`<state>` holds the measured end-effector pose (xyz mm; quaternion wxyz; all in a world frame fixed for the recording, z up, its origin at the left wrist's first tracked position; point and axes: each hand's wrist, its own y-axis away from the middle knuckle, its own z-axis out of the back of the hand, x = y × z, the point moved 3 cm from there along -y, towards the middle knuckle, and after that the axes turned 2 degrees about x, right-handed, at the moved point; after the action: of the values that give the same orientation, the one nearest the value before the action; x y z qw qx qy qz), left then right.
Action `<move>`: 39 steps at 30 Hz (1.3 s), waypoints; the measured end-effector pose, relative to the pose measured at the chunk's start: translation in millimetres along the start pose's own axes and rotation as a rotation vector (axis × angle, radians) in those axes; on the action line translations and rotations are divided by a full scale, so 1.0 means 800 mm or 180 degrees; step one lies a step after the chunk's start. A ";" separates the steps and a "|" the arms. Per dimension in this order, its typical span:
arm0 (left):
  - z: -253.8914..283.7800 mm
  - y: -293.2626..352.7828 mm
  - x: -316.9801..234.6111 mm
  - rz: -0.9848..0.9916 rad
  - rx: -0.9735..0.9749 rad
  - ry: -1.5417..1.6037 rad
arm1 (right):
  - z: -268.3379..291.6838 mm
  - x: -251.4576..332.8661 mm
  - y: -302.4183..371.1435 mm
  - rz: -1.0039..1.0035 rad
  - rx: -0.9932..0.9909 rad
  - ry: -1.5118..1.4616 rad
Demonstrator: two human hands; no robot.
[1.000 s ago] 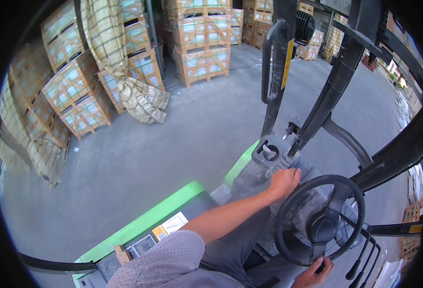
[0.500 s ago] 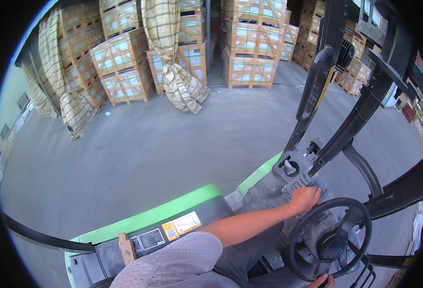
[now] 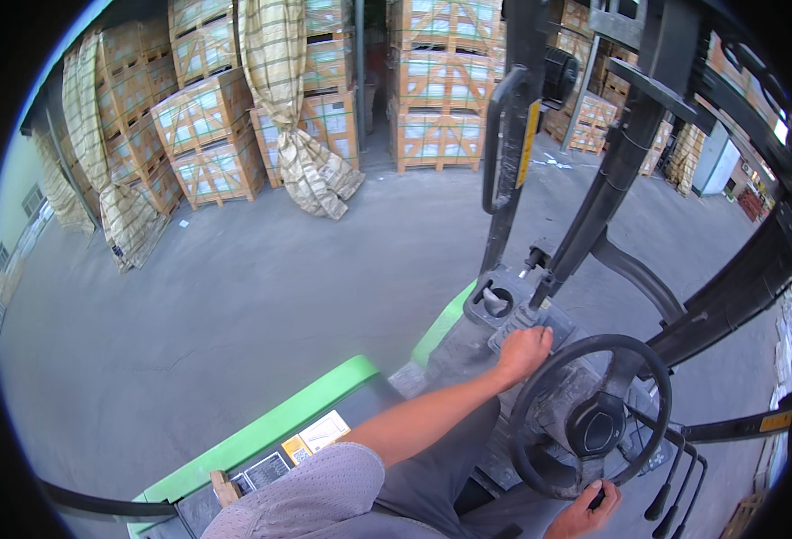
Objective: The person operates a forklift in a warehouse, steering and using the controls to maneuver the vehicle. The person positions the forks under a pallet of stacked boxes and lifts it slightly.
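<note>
The person sits in a forklift seat, looking down over the left side of the cab. The steering wheel (image 3: 591, 415) sits low at about four o'clock in the view, close in front of the lap, so both arms reach it without stretching. The left hand (image 3: 523, 352) rests at the wheel's ten o'clock, where the rim meets the dash; its fingers are curled down and mostly closed, but whether they wrap the rim or a knob, or just press on the panel beside it, I cannot tell. The right hand (image 3: 586, 514) is at the wheel's six o'clock, cut by the lower edge; its fingers look bent around something dark beside the levers (image 3: 674, 490), though the grip itself is not clear.

A cup holder (image 3: 493, 301) sits just past the left hand at its eleven o'clock. The mast (image 3: 625, 148) rises toward twelve to one o'clock. A green body edge (image 3: 270, 431) runs by the left leg. Across bare concrete floor (image 3: 234, 305), crated pallets (image 3: 207, 135) stand stacked at ten to twelve o'clock, some draped in checked sheeting (image 3: 292, 108).
</note>
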<state>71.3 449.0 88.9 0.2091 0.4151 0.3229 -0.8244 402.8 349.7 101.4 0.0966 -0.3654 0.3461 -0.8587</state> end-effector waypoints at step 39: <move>-0.153 0.078 -0.117 0.0482 -0.0761 -0.0295 | 0.068 -0.212 -0.149 0.0071 0.0737 -0.0680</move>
<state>229.8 499.0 88.1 0.3333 0.3720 0.3765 -0.7803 571.9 480.5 112.2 0.1839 -0.4372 0.2365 -0.8480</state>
